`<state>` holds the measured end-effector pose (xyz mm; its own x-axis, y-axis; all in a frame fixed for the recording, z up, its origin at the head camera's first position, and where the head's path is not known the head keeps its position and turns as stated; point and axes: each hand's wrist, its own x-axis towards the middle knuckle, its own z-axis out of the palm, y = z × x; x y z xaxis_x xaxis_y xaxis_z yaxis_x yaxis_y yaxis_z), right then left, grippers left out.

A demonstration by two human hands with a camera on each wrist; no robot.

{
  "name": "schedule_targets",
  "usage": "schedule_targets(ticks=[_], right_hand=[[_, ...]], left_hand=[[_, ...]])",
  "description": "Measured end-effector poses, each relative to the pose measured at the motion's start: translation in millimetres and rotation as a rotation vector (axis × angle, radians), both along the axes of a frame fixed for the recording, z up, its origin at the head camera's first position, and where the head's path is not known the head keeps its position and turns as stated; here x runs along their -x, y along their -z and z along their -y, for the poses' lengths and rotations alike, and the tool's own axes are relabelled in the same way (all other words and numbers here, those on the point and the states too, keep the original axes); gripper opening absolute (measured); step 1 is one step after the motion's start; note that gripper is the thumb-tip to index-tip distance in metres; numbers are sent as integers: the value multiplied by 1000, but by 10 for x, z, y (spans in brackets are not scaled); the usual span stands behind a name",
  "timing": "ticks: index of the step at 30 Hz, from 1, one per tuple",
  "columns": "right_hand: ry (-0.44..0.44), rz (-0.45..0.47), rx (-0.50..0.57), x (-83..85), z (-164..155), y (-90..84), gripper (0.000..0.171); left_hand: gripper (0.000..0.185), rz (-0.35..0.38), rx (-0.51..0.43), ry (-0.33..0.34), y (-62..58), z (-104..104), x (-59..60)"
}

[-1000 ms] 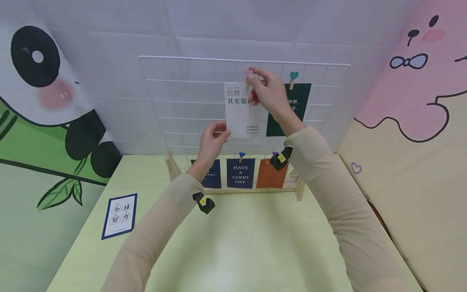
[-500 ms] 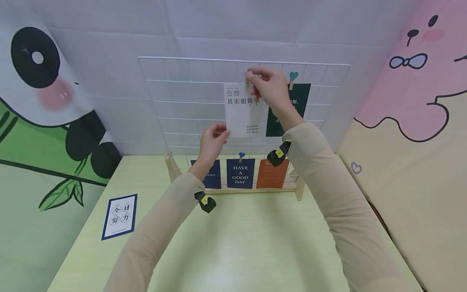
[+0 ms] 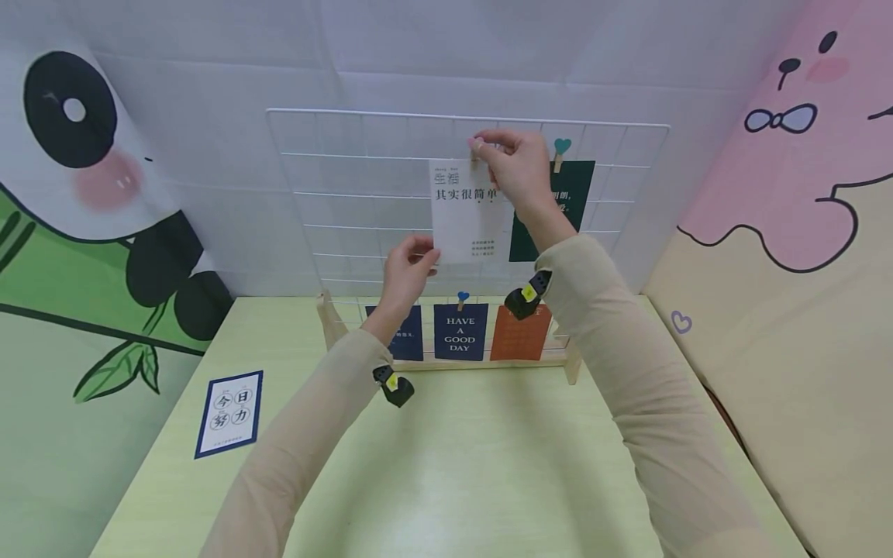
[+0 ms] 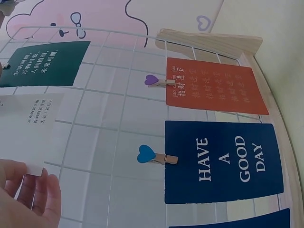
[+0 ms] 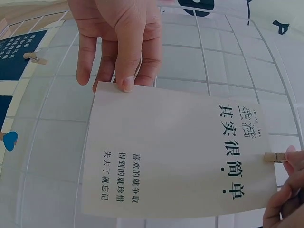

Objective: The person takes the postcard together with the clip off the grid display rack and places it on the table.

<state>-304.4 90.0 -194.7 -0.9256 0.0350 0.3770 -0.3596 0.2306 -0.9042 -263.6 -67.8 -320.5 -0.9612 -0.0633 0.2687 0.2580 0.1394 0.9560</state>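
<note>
A white card (image 3: 456,221) with dark printed characters stands against the white wire grid (image 3: 363,194). My left hand (image 3: 407,271) pinches its lower left edge between thumb and fingers. At the card's top edge my right hand (image 3: 519,167) pinches a small wooden clothespin (image 5: 274,157), whose pink top is mostly covered by the fingers. The clothespin's tip overlaps the card's edge in the right wrist view. Just right of the white card hangs a dark green card (image 3: 575,190) under a clothespin with a teal heart (image 3: 562,145), partly hidden by the right hand.
Low on the grid hang a navy "HAVE A GOOD DAY" card (image 4: 223,161), an orange card (image 4: 216,90) and another navy card (image 3: 408,341). Wooden feet (image 3: 574,363) carry the grid on the pale table (image 3: 481,465). A blue-bordered card (image 3: 229,415) lies at the left.
The right wrist has shifted slightly left and down, with its fingers still at the clothespin. The left hand and the white card stay nearly in place.
</note>
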Motion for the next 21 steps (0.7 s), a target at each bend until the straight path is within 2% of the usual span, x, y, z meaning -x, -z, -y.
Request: schedule_targets(ticks=[2,4,7,11,14,16,17,18,21], right_hand=[[15,-16,-13,-79,24,-31,21],[26,-32,-14,-58,29,-11,20],[42,-58,-11,141,9,103,22],[62,-93,9,552,-46,316,28],[71,-134,7,652,-52,348,30],[60,-137,13,528,-33,266,29],[59,-140,7,412,-17,206,27],[55,-137,5,282,0,138,26],[35,-129,9,-179,56,-80,21]], left_hand=[[17,-1,-4,6,2,5,-3],[17,-2,-10,13,7,9,-3],[18,2,-23,23,7,10,-7],[19,12,-38,33,-3,5,-12],[19,14,-38,34,-8,1,-10],[18,8,-37,32,1,2,-4],[17,3,-36,31,7,4,-1],[16,-10,-51,43,91,28,78],[14,-18,-50,45,110,42,79]])
